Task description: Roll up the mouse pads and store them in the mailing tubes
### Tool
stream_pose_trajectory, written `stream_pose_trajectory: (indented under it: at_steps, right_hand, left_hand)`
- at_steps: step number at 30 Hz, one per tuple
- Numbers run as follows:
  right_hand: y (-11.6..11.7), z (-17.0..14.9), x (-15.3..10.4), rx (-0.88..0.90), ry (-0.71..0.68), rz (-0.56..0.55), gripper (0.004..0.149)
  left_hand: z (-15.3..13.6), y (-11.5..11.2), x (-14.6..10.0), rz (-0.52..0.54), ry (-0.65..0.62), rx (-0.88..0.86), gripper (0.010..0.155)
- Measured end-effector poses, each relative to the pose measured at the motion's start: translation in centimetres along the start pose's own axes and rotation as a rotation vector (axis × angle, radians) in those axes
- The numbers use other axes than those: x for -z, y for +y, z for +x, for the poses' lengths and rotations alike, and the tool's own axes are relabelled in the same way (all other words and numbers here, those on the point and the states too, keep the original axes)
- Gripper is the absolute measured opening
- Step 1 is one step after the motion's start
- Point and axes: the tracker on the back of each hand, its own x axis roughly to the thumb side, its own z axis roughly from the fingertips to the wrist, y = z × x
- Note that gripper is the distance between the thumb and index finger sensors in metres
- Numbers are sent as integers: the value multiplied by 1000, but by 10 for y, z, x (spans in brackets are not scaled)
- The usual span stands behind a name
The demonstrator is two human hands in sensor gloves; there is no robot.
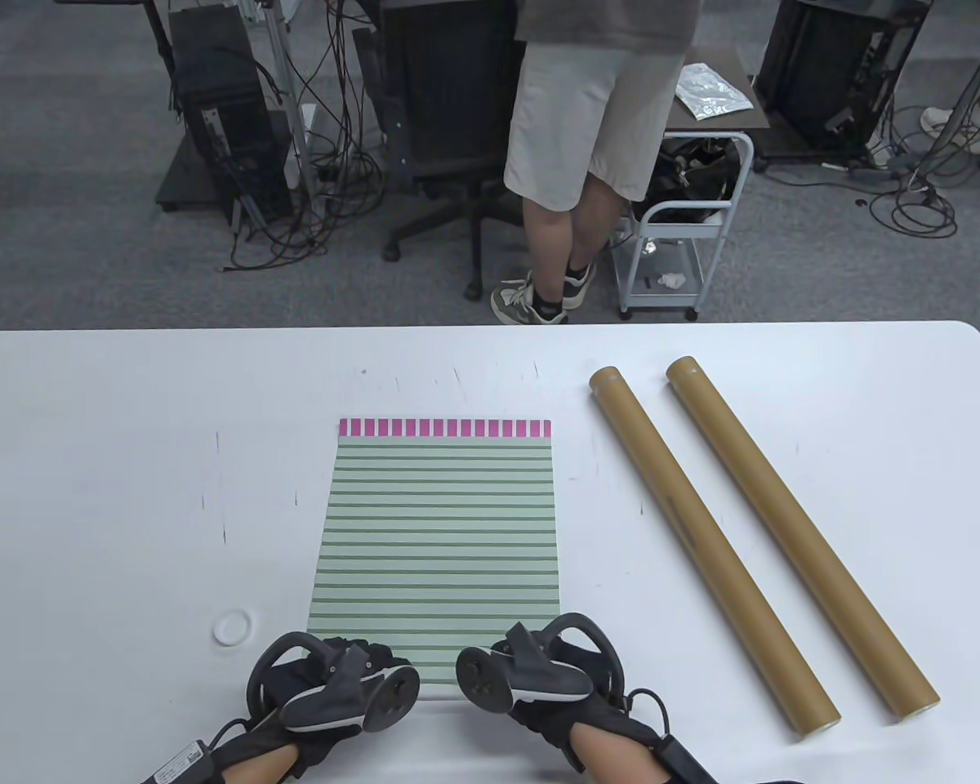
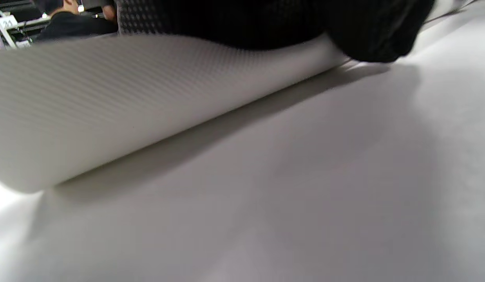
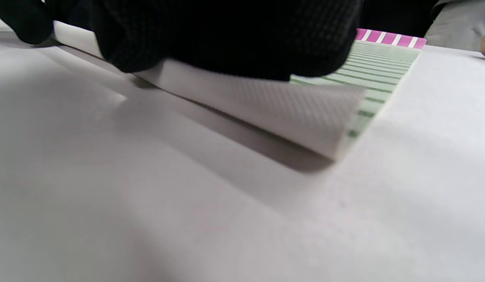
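Observation:
A green-striped mouse pad [image 1: 437, 523] with a pink band at its far edge lies flat in the middle of the table. Its near edge is curled upward, white underside out [image 2: 121, 98] [image 3: 262, 105]. My left hand [image 1: 351, 661] grips the near left part of that curl, and my right hand [image 1: 539, 653] grips the near right part. Both hands' fingers [image 3: 227, 39] wrap over the lifted edge. Two brown mailing tubes [image 1: 706, 543] [image 1: 796, 535] lie side by side to the right of the pad, running diagonally.
A small white cap [image 1: 233, 627] sits on the table left of the pad. A person [image 1: 588, 155] stands beyond the far table edge, beside a chair and a small cart [image 1: 686, 237].

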Motion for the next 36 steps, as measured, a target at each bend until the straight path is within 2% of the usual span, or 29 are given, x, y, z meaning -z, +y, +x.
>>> stream_pose_trajectory:
  at_steps: [2, 5, 8, 14, 17, 20, 22, 28, 34, 36]
  right_hand:
    - [0, 1, -2, 4, -15, 7, 45]
    - [1, 3, -4, -9, -32, -1, 47]
    - [0, 7, -4, -42, -46, -7, 46]
    - [1, 10, -7, -80, -55, -14, 48]
    - [0, 11, -9, -114, -51, -15, 49]
    - [-1, 6, -4, -43, -24, 15, 46]
    - [1, 4, -4, -33, -16, -8, 44]
    - [5, 1, -4, -29, 28, -33, 43]
    - [4, -6, 4, 47, 84, 41, 41]
    - [5, -11, 5, 65, 106, 21, 46]
  left_hand:
    - [5, 1, -1, 24, 1, 48, 47]
    - [12, 2, -6, 98, 11, 154, 50]
    - [14, 1, -7, 84, 1, 144, 44]
    - [17, 1, -7, 71, -13, 139, 42]
    - [10, 1, -3, 20, 0, 58, 42]
    - [0, 1, 7, -87, -7, -61, 42]
    - [-4, 2, 14, -163, 12, -127, 41]
    - [-2, 6, 18, -174, 93, -23, 39]
    - [-5, 5, 28, -198, 192, 19, 54]
    - [-7, 0, 33, -185, 259, 110, 66]
